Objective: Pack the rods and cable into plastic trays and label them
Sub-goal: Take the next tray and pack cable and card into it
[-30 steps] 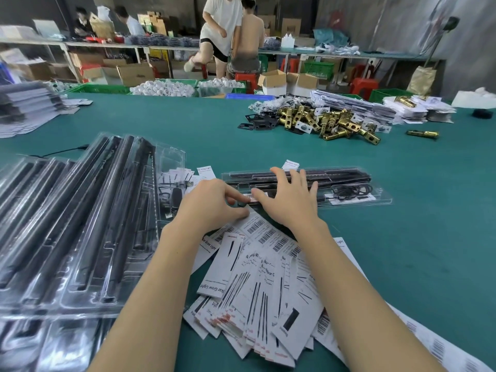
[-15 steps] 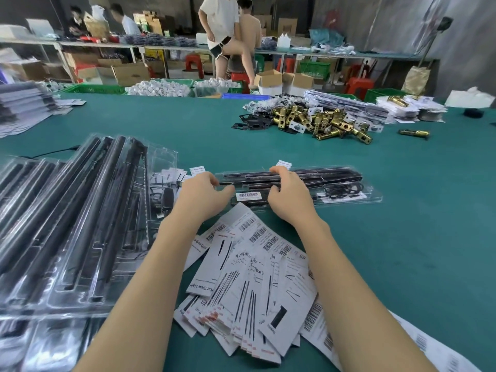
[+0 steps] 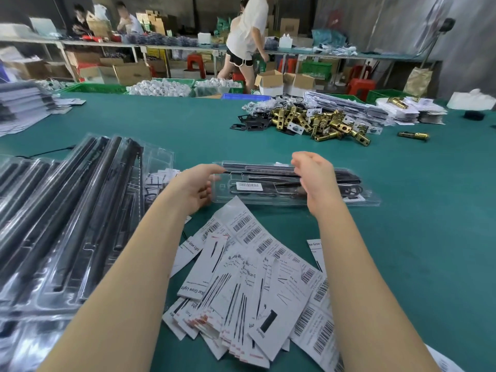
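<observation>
A clear plastic tray (image 3: 284, 196) holding black rods (image 3: 271, 167) and a coiled black cable (image 3: 351, 189) lies crosswise on the green table. A barcode label (image 3: 248, 185) is stuck on its lid. My left hand (image 3: 194, 185) holds the tray's left end, with the fingers over the far corner and the thumb on the near side. My right hand (image 3: 314, 181) sits over the middle of the tray. Its fingers curl at the far edge and its thumb is hidden.
Loose printed cards and barcode sheets (image 3: 255, 277) are fanned out between my arms. Packed trays (image 3: 69, 216) are stacked at the left. A heap of brass latch parts (image 3: 319, 124) lies at the far right. People work at benches behind the table.
My hands left the label and went to the tray's far edge. They then spread apart, the left to the tray's end and the right along the middle. The tray stays in place.
</observation>
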